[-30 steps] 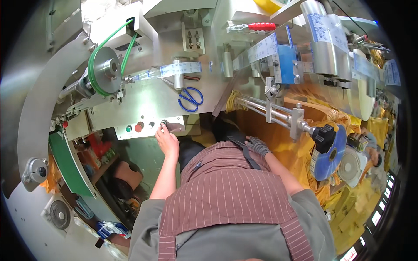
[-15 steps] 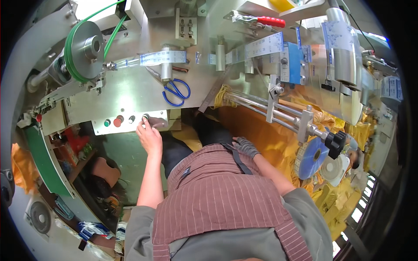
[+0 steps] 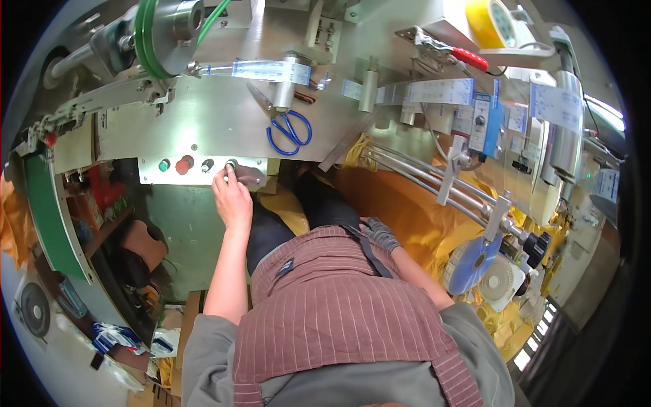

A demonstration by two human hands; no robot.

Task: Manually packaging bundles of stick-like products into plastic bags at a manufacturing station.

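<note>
My left hand (image 3: pixel 232 203) reaches to a small round knob (image 3: pixel 231 165) at the right of the white control panel (image 3: pixel 149 174), thumb and fingertips closed around it. To the knob's left on that panel are a red button (image 3: pixel 182 166) and a green button (image 3: pixel 164 165). My right hand (image 3: pixel 382 235), in a grey glove with bare fingertips, rests on my lap beside the apron, its fingers loosely stretched out. Blue-handled scissors (image 3: pixel 310 127) lie on the metal machine top beyond the panel.
A printed film strip (image 3: pixel 261 71) runs past metal rollers across the machine. Far left is a pulley with green belts (image 3: pixel 145 41). On the right are a blue sensor box (image 3: pixel 489 125), metal rods with a black hand knob (image 3: pixel 537 249), and a blue film roll (image 3: pixel 468 268).
The view has shifted, so the machine sits further right and its back parts show differently. My left hand stays at the knob and my right hand stays on my lap.
</note>
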